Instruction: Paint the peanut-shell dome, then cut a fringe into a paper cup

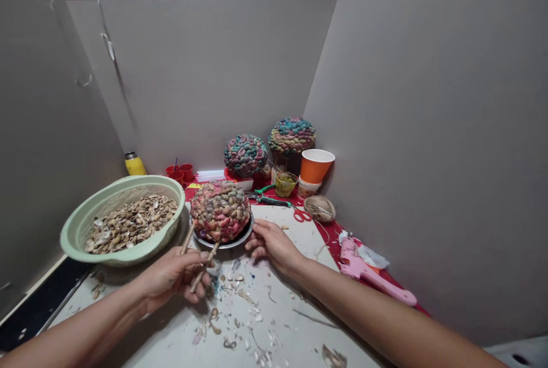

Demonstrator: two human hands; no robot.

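A domed form (220, 211) covered in pink, red and tan shell-like pieces rests in a shallow metal dish (233, 244). My left hand (180, 276) is closed around two thin brown sticks (204, 268), and their upper ends reach the form's near side. Whether the sticks are fixed to it I cannot tell. At the dish's right rim, my right hand (269, 244) pinches the edge, thumb on top and fingers curled beneath. A green colander (72, 242) full of loose shells (132, 222) stands left of the dish.
Two more covered domes (245, 155) stand behind, beside an orange cup (315, 168). Green-handled pliers (274, 201), red scissors (302, 215) and a twine ball (319, 208) lie right. A pink glue gun (372, 274) is near the right wall. Scraps litter the board (171, 334).
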